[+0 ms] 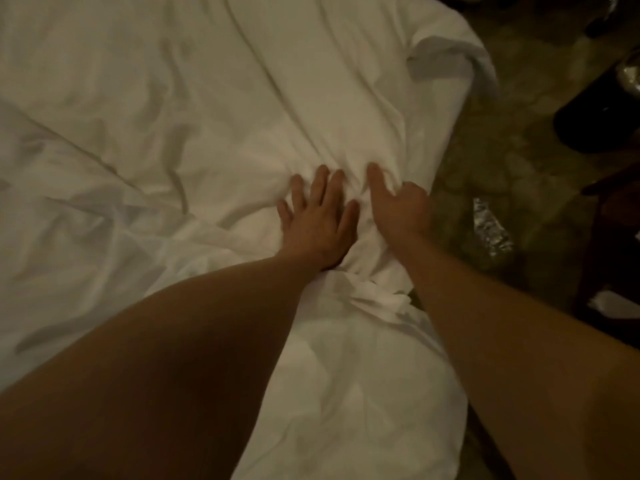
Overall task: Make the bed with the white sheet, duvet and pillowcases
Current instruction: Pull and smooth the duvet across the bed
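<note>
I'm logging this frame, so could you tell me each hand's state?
Left hand: open, flat on the white bedding.
Right hand: gripping a bunch of the bedding.

We see the left hand point(318, 220) pressing flat, fingers spread, on the crumpled white cotton bedding point(173, 116), the right hand point(401, 209) just beside it gripping a fold near the mottled floor point(502, 161).

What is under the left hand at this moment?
The left hand lies flat, fingers spread, on wrinkled white bedding. The right hand grips a bunched fold beside it. Whatever lies beneath the fabric is covered and cannot be seen.
</note>
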